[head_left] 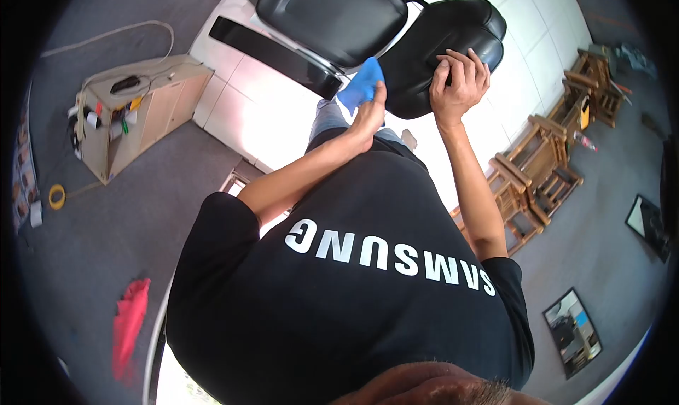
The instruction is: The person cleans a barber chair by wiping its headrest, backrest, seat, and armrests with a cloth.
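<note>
A blue cloth point(362, 85) is pinched in my left hand point(368, 116), beside the near left edge of a black padded chair part point(409, 64). On top of this glossy black part rests my right hand point(460, 88), its fingers bent but slightly apart, with nothing visible in them. Another black cushion point(332, 20) lies just beyond, to the left. A long black panel point(272, 55) runs along that cushion's near side.
A wooden cabinet point(159, 112) with small items stands at the left, near a yellow tape roll point(56, 196). Wooden stools point(541, 168) line the right. Two framed mirrors point(573, 332) lie lower right. Red fabric point(129, 327) is lower left. White tiles point(233, 115) surround the chair parts.
</note>
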Tool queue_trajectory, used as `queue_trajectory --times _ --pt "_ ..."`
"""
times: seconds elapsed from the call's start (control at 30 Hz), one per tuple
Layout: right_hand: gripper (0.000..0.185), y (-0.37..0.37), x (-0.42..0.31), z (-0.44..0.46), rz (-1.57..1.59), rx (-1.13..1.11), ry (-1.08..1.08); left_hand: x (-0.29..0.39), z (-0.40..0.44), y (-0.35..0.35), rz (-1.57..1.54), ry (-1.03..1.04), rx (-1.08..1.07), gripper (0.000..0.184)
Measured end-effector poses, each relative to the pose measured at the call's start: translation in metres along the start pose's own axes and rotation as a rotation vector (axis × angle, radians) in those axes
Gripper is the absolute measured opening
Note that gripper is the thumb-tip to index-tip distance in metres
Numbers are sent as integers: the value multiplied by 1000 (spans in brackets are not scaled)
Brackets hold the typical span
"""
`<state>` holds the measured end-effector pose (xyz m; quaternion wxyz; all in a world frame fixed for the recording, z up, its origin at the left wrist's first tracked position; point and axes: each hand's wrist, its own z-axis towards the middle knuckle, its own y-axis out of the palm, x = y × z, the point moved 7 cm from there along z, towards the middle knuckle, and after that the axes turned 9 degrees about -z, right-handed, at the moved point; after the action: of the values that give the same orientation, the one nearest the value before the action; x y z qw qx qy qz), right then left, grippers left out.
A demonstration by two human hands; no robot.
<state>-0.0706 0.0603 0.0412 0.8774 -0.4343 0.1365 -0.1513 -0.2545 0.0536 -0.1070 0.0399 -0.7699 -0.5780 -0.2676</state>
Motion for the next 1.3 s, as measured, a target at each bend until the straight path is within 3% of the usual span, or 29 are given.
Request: queue_trajectory --times 0.13,0.27,0.33,0.43,0.5,0.6,0.67,0.77,0.93,1.07,1.1,1.2,1.3 --pt "9 3 4 -2 80 37 -18 -5 -67 19 -32 66 -9 88" --pt "9 2 5 -6 120 34 -27 -13 -132 48 -578 257 -212 65" --pt "8 -4 4 -3 158 -30 -56 -27 -143 45 -710 240 -138 57" --pt "9 -14 6 6 231 -115 -166 -51 -144 31 -861 277 4 60" --pt "8 -20 15 25 344 -90 -187 -72 -124 19 -884 371 50 60" --pt "10 -4 24 55 237 19 -315 -81 -100 10 -967 309 75 54" --pt "19 22 28 65 180 -60 -388 -90 -79 3 -1020 236 111 51" --pt "28 42 20 63 -3 -403 -356 -104 -57 -15 -1109 176 197 52" --pt "31 43 21 59 -13 -413 -317 -137 -21 -61 -877 110 561 49" --pt "28 43 19 61 -30 -438 -298 -173 56 -49 -850 76 502 49" --pt "28 43 18 61 -34 -443 -299 -164 64 -37 -778 -60 467 61" --pt "26 43 18 63 -49 -466 -302 -113 75 -6 -602 -329 477 72" --pt "25 42 19 64 -54 -487 -299 -138 149 13 -1044 31 390 79"
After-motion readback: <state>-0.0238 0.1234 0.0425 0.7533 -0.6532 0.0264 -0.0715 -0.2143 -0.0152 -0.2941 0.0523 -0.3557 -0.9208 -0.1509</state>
